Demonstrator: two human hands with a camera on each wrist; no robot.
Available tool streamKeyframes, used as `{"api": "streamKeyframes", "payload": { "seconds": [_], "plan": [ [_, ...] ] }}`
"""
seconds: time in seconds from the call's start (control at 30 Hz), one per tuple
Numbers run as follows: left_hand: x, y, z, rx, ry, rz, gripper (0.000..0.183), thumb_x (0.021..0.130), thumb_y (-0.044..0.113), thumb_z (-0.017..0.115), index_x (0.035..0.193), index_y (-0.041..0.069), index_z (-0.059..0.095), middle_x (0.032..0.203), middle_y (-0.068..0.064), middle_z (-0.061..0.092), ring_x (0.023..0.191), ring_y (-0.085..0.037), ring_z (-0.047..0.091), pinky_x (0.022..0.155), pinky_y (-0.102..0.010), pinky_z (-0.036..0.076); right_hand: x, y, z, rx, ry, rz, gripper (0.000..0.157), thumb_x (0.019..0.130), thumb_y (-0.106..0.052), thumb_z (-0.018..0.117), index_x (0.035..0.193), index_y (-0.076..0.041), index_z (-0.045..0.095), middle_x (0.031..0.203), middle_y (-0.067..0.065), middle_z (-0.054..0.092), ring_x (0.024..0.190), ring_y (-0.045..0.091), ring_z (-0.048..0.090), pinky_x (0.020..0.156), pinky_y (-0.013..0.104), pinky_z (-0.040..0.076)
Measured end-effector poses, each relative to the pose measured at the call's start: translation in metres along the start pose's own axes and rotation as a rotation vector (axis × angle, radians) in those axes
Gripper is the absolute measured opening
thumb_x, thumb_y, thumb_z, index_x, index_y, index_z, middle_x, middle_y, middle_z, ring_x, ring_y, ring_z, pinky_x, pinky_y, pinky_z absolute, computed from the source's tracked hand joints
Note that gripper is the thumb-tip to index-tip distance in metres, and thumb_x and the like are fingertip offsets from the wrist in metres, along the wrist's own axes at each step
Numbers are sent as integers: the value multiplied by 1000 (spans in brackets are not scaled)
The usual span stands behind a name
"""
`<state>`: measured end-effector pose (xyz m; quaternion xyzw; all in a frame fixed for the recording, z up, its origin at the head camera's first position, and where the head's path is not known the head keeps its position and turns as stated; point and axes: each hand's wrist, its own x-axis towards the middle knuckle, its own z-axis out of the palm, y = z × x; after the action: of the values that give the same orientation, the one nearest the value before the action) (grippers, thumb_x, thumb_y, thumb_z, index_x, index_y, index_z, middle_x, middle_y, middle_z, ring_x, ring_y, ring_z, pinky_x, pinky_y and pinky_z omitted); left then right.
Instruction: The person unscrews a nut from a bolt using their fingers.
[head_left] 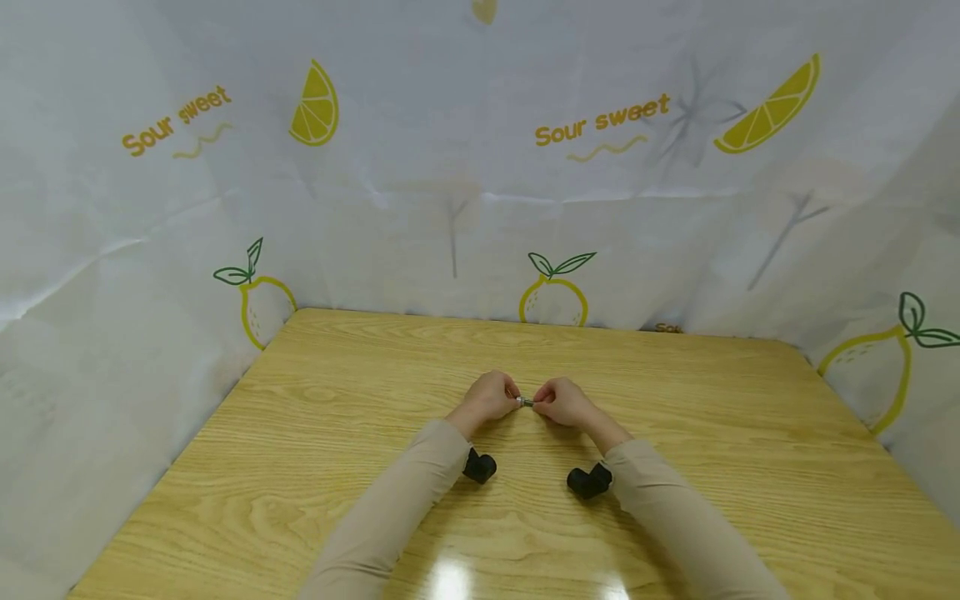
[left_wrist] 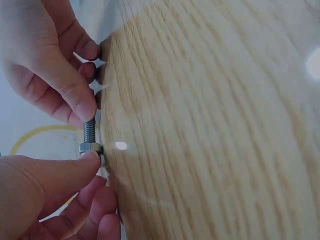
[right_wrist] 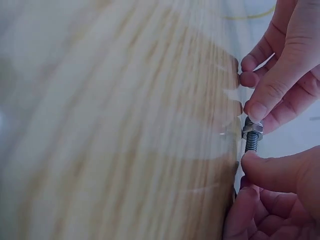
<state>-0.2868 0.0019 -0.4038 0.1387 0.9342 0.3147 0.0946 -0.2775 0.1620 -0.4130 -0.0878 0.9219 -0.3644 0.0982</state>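
Observation:
Both hands meet over the wooden table, with a small metal bolt point(head_left: 528, 402) between their fingertips. My left hand point(head_left: 489, 395) pinches the end with the silver hex nut point(left_wrist: 90, 147), thumb right at the nut's edge. Gray threads of the bolt point(left_wrist: 89, 132) show between the nut and the other hand. From the opposite side, the thumb and fingers of my right hand point(head_left: 566, 402) pinch the threaded end. In the right wrist view, a rounded metal part shows just beyond the nut point(right_wrist: 253, 131), partly hidden under the left thumb.
The wood-grain table point(head_left: 337, 400) spreads out around the hands, close below the fingers. Behind it hangs a white curtain point(head_left: 420, 233) printed with lemons and lettering. Black wrist-worn pieces point(head_left: 480, 465) stick out at both sleeve cuffs.

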Motion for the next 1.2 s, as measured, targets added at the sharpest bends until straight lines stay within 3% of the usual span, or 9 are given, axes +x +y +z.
{"api": "streamKeyframes", "payload": {
  "seconds": [0.13,0.43,0.83,1.2],
  "plan": [
    [0,0,1,16,5,-11,11,87,14,66,92,7,71,95,-7,69,84,-19,62,71,-28,49,-2,-2,0,-36,-14,-27,11,90,-5,58,92,4,63,79,11,59,66,14,50,59,23,40],
    [-8,-1,-3,-21,-5,29,15,89,14,63,98,4,69,96,-8,68,82,-17,59,71,-27,47,-6,-6,-4,21,-53,-43,13,93,-6,54,95,5,60,82,11,59,68,14,51,61,24,42],
    [-19,-4,-13,-173,-21,91,14,91,14,60,96,4,68,93,-10,66,77,-15,56,63,-24,44,-14,-11,-15,113,-63,-74,16,95,-9,52,101,4,58,89,16,60,71,20,56,60,27,44],
    [-33,-4,-19,-273,-32,114,15,92,18,59,99,6,67,96,-9,65,74,-14,61,59,-24,48,-33,-17,-23,168,-51,-186,19,95,-12,54,103,4,59,95,26,60,78,30,61,70,38,52]
  ]
}}
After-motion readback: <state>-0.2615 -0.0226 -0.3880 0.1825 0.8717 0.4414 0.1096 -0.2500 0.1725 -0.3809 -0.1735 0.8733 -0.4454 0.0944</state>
